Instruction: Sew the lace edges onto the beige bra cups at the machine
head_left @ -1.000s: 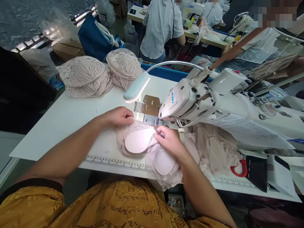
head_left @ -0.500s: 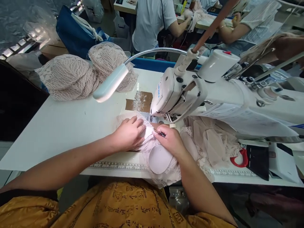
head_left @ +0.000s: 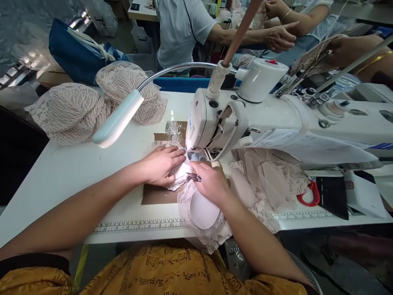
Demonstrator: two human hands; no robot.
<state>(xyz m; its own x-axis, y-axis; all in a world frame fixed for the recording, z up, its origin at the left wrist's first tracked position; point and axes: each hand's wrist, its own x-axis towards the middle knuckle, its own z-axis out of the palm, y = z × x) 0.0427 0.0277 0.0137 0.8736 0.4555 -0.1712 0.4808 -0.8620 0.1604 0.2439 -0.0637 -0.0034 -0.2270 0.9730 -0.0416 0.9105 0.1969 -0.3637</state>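
My left hand (head_left: 162, 164) lies flat with fingers stretched over a pale lace piece (head_left: 181, 173), just left of the presser foot of the white sewing machine (head_left: 270, 116). Dark thread snips (head_left: 194, 177) are held in my right hand (head_left: 211, 183), their tips pointing left at the edge of that lace. Below my right hand, a smooth pale cup (head_left: 204, 209) with a lace border hangs toward the table's front edge. The needle area is partly hidden by the machine head and my fingers.
Lace cup stacks (head_left: 69, 112) sit at the back left. A lamp (head_left: 118, 119) on a bent neck hangs over the table. On the right lie beige fabric (head_left: 270, 172) and red-handled scissors (head_left: 310, 196). A co-worker in a light shirt (head_left: 178, 35) extends an arm behind the machine.
The lace under my left hand now lies flatter, baring brown tape below. The snips have dropped slightly lower against it. A co-worker's arm has stretched rightward, and the view has shifted.
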